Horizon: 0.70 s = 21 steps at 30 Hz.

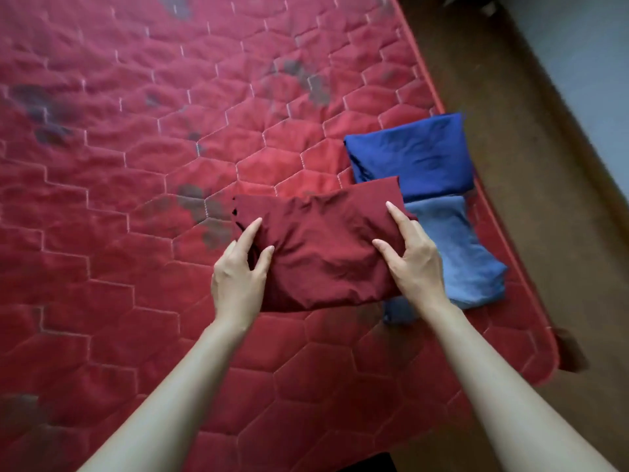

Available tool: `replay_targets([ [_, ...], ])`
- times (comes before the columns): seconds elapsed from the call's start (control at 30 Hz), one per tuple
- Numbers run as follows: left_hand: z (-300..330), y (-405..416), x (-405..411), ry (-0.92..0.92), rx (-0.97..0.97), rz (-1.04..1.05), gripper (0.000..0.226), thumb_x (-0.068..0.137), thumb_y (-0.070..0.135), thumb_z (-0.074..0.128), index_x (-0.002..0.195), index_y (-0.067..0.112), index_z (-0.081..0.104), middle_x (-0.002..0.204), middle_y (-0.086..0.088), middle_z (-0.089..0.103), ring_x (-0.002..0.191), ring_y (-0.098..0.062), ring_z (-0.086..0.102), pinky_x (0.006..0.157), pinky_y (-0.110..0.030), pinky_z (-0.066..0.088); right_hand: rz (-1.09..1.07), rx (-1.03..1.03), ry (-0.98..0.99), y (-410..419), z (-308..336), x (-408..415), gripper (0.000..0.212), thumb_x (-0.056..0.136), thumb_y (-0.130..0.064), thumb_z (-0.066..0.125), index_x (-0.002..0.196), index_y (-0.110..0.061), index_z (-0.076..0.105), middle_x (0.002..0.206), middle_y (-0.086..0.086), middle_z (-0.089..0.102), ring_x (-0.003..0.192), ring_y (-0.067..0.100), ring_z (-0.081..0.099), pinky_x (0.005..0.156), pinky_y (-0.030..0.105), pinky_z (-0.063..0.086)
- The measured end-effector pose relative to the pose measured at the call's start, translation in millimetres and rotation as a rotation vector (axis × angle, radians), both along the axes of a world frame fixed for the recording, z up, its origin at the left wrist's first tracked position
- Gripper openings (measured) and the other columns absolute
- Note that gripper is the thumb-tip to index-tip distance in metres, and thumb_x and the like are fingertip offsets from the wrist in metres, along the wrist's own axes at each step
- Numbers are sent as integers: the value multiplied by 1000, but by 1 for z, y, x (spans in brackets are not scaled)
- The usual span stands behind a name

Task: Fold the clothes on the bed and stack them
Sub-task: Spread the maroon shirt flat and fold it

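Both hands are gripping a folded dark red garment (323, 250) over a red quilted mattress (136, 165), the left hand (238, 277) pinching its left edge, the right hand (413, 257) clamping its right edge. Just beyond the right hand, a light blue garment (456, 253) is lying partly hidden beneath, a royal blue one (412, 155) behind it.
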<state>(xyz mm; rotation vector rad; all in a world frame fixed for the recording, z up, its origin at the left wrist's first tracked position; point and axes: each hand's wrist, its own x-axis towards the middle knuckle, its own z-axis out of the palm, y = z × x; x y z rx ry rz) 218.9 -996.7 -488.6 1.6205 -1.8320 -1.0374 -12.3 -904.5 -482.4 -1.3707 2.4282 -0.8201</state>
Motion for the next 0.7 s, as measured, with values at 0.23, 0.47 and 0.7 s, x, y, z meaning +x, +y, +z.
replay_targets([
  [0.23,11,-54,-152,107,-64,24,48,88,23,68,134,27,56,109,-15,67,102,-27,62,95,-33,44,-12,-81,27,-55,21,-152,63,85,-24,72,142,-21,46,115,10,61,101,27,61,89,32,43],
  [0.47,-13,-107,-270,138,-113,92,45,88,24,68,132,25,58,97,-2,65,100,-22,63,89,-19,39,37,-136,-13,-116,-6,-284,61,84,-22,73,141,-19,48,129,10,59,119,21,56,99,11,31],
  [0.7,-87,-102,-311,72,30,113,46,89,26,67,133,26,57,116,-4,67,108,-17,60,93,-16,37,32,20,-108,-115,-84,-329,62,87,-25,71,143,-18,45,134,12,56,124,26,53,106,31,37],
])
